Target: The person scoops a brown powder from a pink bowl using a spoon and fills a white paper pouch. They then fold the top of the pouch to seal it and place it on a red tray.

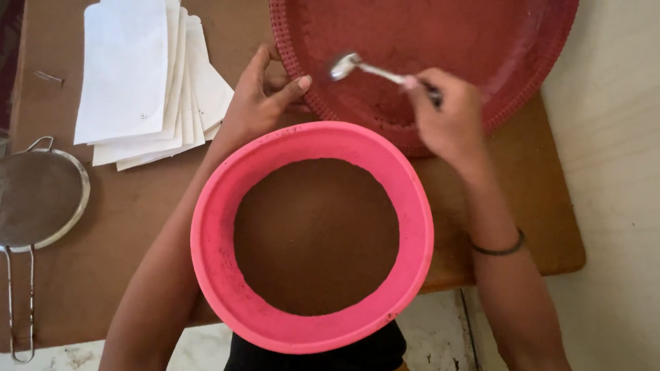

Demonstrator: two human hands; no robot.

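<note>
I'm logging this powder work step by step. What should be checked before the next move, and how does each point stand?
1. Right hand grips the spoon: ok.
2. Spoon bowl loaded: cannot tell, blurred.
3. Left hand steadies the red tray rim: ok.
4. Pink bowl holds brown powder: ok.
5. White packets within reach of the left hand: ok.
6. Sieve lies aside, untouched: ok.

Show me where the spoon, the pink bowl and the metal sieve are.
spoon (345,66), head view, on its bowl end.
pink bowl (216,232), head view, on its left rim.
metal sieve (23,201), head view, on its mesh.
</note>
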